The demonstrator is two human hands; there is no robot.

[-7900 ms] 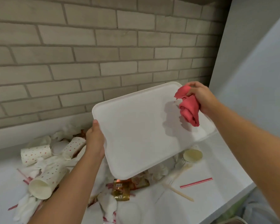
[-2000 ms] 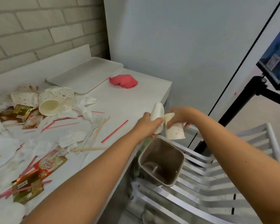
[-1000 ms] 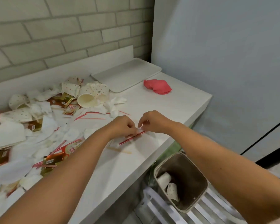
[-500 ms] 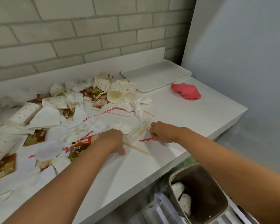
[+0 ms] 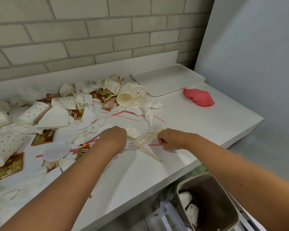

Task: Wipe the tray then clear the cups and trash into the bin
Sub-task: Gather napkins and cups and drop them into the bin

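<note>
My left hand (image 5: 114, 139) lies palm down on the white table, its fingers curled around a white plastic fork (image 5: 131, 145) where the wooden stirrers (image 5: 147, 144) cross. My right hand (image 5: 171, 139) pinches one end of a red striped straw (image 5: 155, 144) lying on the table. The white tray (image 5: 168, 79) sits flat at the back right corner with the red cloth (image 5: 198, 97) crumpled beside it. Several dotted paper cups (image 5: 132, 95), napkins (image 5: 148, 109) and gold sachets (image 5: 43, 136) litter the left half. The bin (image 5: 223, 214) stands below the table edge with two cups (image 5: 191, 212) inside.
A brick wall runs behind the table and a grey wall closes the right side. More red straws (image 5: 128, 116) and a plastic lid (image 5: 56, 150) lie among the trash. A white slatted chair (image 5: 165, 219) holds the bin.
The view has swung left, back over the table. My left hand slid right onto the fork and stirrers, and my right hand has kept its pinch on the red straw.
</note>
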